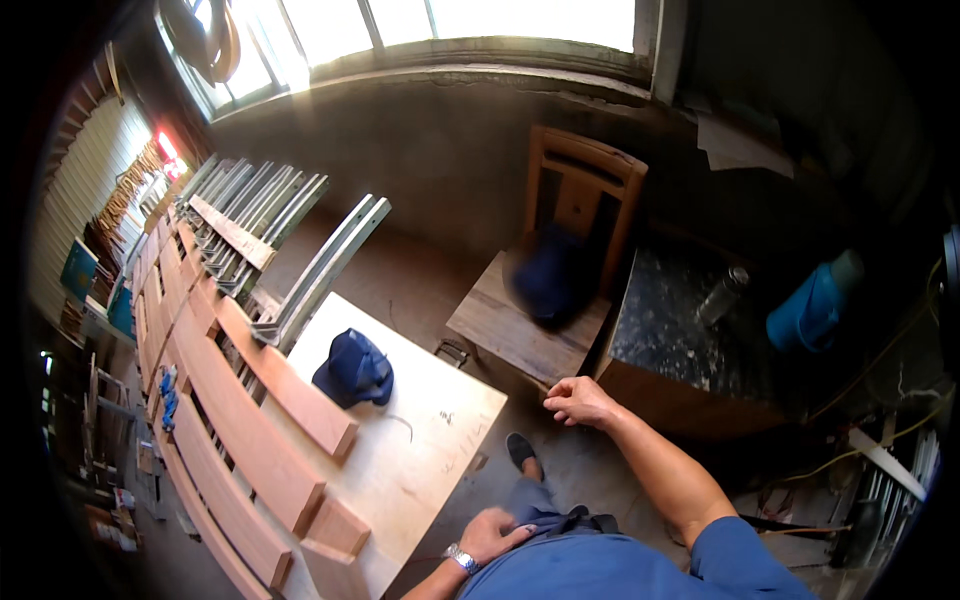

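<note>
My right hand [580, 402] is stretched forward near the front edge of a wooden chair [520, 318]. Its fingers are loosely bent and partly apart, with nothing visible in them. Over the chair seat is a dark blue rounded thing [553, 275], smeared by motion; it looks like a cap or a bundle of cloth, and whether it rests on the seat I cannot tell. My left hand [490, 537], with a metal watch [462, 558] on the wrist, lies fairly flat against my waist, holding nothing I can see. A dark blue cap [355, 368] sits on the pale board [450, 410] to the left.
Long curved wooden pieces [245, 420] lie along the left, among metal bar clamps [330, 265]. Right of the chair stands a dark-topped cabinet [665, 330] bearing a clear bottle [722, 296] and a blue jug [812, 308]. A handsaw [890, 465] and cords are at far right.
</note>
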`<state>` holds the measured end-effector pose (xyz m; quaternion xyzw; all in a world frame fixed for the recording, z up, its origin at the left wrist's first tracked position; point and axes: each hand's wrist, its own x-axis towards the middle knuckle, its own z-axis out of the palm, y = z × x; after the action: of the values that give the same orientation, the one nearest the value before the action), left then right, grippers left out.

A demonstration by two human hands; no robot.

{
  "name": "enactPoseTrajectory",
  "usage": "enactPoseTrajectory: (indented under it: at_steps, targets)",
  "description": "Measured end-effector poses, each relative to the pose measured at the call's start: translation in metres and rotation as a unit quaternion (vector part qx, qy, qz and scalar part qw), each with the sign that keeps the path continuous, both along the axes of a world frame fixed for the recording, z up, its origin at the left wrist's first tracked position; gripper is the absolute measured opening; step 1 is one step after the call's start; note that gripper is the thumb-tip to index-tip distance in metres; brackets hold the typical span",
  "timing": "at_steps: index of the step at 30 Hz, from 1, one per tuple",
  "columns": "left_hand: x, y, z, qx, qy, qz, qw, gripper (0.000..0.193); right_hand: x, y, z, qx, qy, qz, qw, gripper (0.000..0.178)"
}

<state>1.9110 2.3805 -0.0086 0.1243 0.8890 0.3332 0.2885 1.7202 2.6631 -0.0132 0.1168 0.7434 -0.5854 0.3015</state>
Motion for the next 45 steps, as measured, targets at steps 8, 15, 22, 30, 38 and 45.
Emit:
enactPoseTrajectory:
  at_steps: [8, 15, 22, 30, 38, 45]
  targets:
    - [-0.202, 0.075, 0.059, 0.169, 0.102, -0.001, 0.980, 0.033, -0.167, 0.082, -0.066, 0.103, -0.005, -0.123, 0.987, 0.050]
    - [-0.285, 0.114, 0.017, 0.168, 0.078, 0.034, 0.982, 0.033, -0.314, 0.129, -0.116, 0.364, 0.107, -0.049, 0.924, 0.083]
    - [-0.328, 0.151, -0.034, 0.170, -0.155, 0.172, 0.958, 0.037, -0.396, 0.157, -0.178, 0.438, 0.161, -0.040, 0.883, 0.063]
    - [-0.438, 0.175, -0.100, 0.236, -0.212, 0.477, 0.820, 0.081, -0.317, 0.070, -0.157, 0.308, 0.461, 0.235, 0.799, 0.010]
    - [-0.457, 0.138, -0.177, 0.024, -0.060, 0.601, 0.797, 0.034, -0.220, 0.007, -0.129, 0.169, 0.458, 0.335, 0.806, 0.012]
    - [-0.423, 0.111, -0.191, 0.005, -0.115, 0.621, 0.776, 0.030, -0.333, 0.042, -0.134, 0.262, 0.417, 0.070, 0.867, 0.010]
